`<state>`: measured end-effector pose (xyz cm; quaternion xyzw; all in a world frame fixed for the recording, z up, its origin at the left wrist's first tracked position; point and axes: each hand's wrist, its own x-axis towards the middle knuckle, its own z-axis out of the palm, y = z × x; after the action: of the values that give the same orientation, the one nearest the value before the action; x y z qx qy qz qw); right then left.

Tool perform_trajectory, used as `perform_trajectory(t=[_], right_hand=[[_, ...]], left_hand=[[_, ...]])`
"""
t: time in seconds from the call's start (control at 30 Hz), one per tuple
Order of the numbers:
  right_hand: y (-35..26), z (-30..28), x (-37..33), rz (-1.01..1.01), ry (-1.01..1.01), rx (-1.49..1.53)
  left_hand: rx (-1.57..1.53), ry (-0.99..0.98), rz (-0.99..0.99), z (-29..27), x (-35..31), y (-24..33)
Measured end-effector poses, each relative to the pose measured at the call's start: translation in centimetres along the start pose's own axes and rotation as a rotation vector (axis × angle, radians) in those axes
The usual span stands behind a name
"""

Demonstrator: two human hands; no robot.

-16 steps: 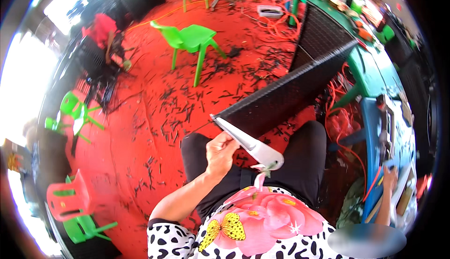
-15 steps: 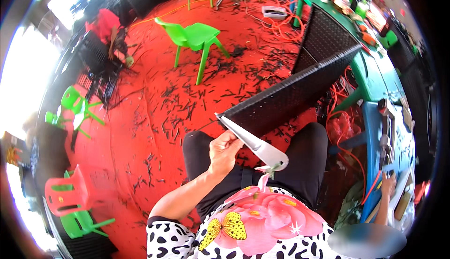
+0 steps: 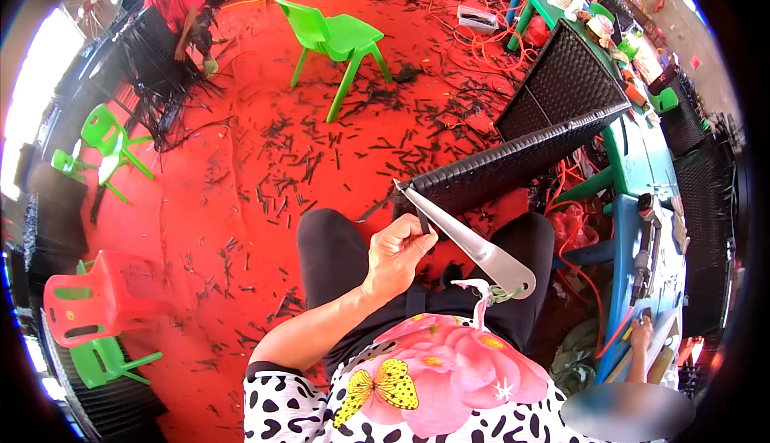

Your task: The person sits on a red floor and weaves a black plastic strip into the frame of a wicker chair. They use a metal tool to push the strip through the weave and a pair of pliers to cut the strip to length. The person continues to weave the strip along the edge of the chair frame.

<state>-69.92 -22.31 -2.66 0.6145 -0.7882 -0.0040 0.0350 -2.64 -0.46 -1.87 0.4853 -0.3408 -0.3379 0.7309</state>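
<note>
Head view: left hand (image 3: 397, 257) pinches black strip (image 3: 423, 220); right hand (image 3: 641, 335), four o'clock, grip unclear. Strip-working at woven panel (image 3: 517, 160) apparently calls for steady tension.

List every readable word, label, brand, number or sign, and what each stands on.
No text can be read.
Red chair: yellow mark, too small to read.
Printed shirt: butterfly and flowers, no lettering visible.
Silver metal tool: no lettering visible.
Items on green table: too small.
</note>
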Motion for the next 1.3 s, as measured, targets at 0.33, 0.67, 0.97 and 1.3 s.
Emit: perform_trajectory(t=[0.33,0.67,0.97,1.3], right_hand=[[5.3,-2.7,3.7,-0.035,0.212,0.17],[-29.7,-11.0,-8.3,-0.575,-0.58,1.219],[-35.3,-0.4,-18.5,0.033,-1.471,1.74],[-34.0,0.9,-18.4,-0.303,-1.455,1.329]], left_hand=[[-0.075,-0.017,0.13,-0.3,0.5,-2.1],[-0.02,-0.005,0.121,-0.6,0.4,-1.9],[0.072,-0.061,0.235,-1.2,0.2,-2.4],[0.212,-0.077,0.448,-2.0,0.9,-2.2]])
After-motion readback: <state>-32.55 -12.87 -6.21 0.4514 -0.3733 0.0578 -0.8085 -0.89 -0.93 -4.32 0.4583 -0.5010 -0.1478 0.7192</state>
